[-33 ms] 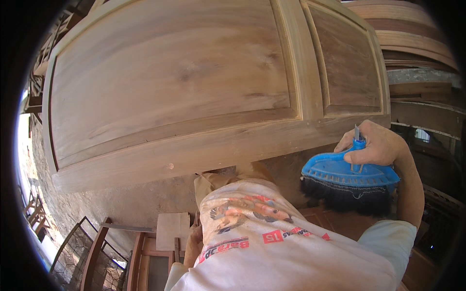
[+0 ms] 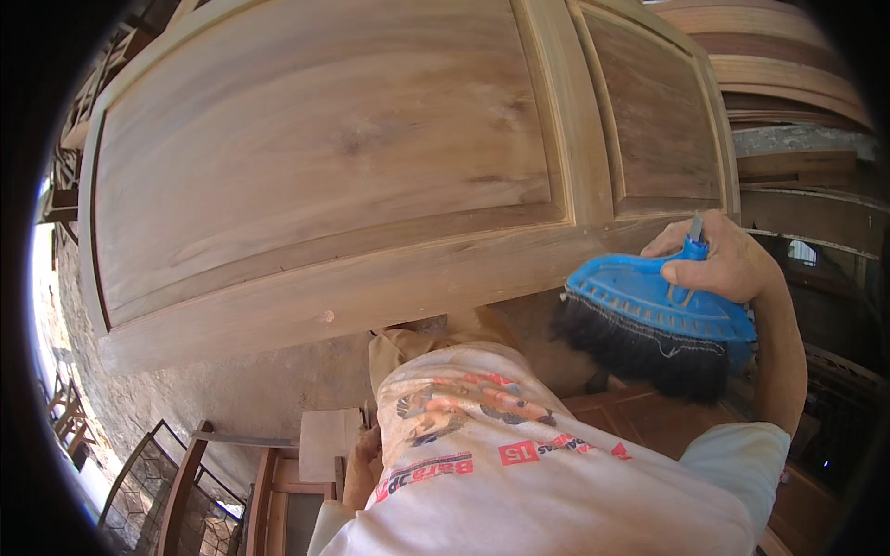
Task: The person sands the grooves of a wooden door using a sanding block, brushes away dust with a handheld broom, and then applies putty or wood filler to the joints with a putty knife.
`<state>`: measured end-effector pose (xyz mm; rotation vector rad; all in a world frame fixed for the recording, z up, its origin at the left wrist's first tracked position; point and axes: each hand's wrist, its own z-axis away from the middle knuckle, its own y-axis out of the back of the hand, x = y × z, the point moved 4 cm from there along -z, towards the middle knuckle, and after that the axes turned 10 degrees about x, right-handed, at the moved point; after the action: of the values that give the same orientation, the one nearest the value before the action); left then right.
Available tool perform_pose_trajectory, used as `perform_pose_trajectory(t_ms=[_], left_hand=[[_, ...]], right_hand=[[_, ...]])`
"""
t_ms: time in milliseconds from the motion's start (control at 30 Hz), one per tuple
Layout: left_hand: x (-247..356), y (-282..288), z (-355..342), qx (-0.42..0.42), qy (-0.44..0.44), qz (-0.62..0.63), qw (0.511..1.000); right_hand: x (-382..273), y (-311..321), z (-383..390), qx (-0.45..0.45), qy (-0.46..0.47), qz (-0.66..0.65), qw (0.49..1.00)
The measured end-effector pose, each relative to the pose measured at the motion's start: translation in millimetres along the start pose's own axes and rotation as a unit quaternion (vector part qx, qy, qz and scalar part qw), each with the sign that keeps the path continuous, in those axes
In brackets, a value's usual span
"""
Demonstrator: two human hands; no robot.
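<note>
My right hand [image 2: 732, 259] is closed around the neck of a blue plastic broom head [image 2: 658, 292] with black bristles [image 2: 640, 352]. A short grey stub sticks up from its socket. The broom head is held in the air by the near right edge of a wooden panel door [image 2: 352, 120], bristles pointing down and tilted. Down at my left side, my left hand [image 2: 368, 447] hangs half hidden by my shirt, next to a flat beige square piece [image 2: 329, 445]. Its fingers do not show well enough to tell whether it holds anything.
Stacked wooden boards [image 2: 788, 69] stand at the far right. Wooden frames [image 2: 181, 482] lean at the lower left, one with patterned glass. A reddish-brown wooden panel [image 2: 640, 422] lies low behind the broom head. Concrete floor [image 2: 250, 389] runs beneath the door.
My right hand has lifted the broom head slightly, and its bristles have swung a little to the left. My left hand has shifted slightly. The door stays where it was.
</note>
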<state>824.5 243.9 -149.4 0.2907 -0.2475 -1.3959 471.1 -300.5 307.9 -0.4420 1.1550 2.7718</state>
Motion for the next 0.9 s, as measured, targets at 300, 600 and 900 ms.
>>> perform_pose_trajectory(t_ms=[300, 600, 900], left_hand=[[89.0, 192.7, -69.8, 0.149, -0.196, 0.069, 0.967], [116.9, 214.5, -77.4, 0.186, -0.218, 0.503, 0.815], [118.7, 169.0, -5.9, 0.234, -0.235, 0.395, 0.857]], right_hand=[[0.8, -41.6, -33.5, 0.254, 0.032, -0.056, 0.965], [-14.5, 21.2, 19.0, 0.44, -0.003, -0.111, 0.891], [6.3, 103.4, -126.7, 0.255, 0.032, -0.025, 0.966]])
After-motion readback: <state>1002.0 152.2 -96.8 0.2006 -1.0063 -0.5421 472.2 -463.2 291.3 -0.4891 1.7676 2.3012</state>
